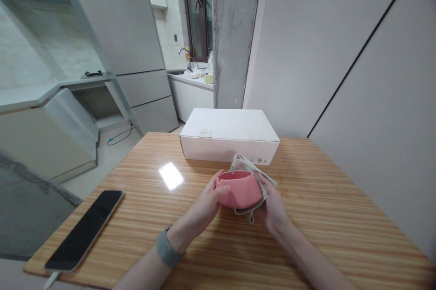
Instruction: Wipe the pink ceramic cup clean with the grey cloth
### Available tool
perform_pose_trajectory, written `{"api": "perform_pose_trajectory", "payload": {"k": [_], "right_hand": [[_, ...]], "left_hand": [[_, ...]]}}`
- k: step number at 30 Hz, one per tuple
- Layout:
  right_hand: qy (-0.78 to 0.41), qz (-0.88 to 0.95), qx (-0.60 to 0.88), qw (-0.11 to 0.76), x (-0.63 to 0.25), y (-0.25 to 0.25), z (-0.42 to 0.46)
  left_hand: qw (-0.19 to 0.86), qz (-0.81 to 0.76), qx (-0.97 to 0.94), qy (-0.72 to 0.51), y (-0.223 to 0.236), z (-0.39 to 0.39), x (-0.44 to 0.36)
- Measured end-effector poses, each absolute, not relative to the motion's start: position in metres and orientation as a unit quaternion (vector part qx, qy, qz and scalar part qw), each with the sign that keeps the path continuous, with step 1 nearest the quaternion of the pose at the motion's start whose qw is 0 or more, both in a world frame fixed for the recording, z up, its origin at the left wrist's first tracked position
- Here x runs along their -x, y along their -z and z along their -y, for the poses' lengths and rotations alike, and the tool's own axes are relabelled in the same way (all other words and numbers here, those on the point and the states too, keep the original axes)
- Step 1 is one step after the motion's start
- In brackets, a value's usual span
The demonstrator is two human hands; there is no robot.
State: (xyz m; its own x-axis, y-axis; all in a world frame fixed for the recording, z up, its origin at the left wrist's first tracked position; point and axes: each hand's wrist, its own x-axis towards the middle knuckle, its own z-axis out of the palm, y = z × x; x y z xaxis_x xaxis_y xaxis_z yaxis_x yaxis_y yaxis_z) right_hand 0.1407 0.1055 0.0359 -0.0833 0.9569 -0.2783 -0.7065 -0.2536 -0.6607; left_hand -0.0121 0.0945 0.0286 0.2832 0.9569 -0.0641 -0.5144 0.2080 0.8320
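A pink faceted bowl [238,188] is held just above the wooden table [323,217], between both hands. My left hand [204,208] grips its left side, thumb on the rim. My right hand [274,208] presses a grey-beige cloth [245,162] against the bowl's right side and underside; part of the cloth hangs below the bowl. A grey band sits on my left wrist.
A closed white box [228,137] lies on the table just behind the bowl. A dark phone [85,231] with a cable lies near the table's front left corner. A wall runs along the right; a fridge [129,40] and kitchen counter stand beyond.
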Motion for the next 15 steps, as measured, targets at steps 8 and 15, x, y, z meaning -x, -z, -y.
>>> {"api": "perform_pose_trajectory", "payload": {"k": [8,15], "right_hand": [[-0.706,0.203,0.338,0.589,-0.143,-0.038,-0.108],[-0.652,0.235,0.390,0.607,-0.142,-0.028,-0.102]], "left_hand": [[0.700,-0.329,-0.369,-0.515,-0.028,-0.097,0.014],[0.703,-0.280,-0.335,-0.561,-0.021,-0.101,0.008]]}}
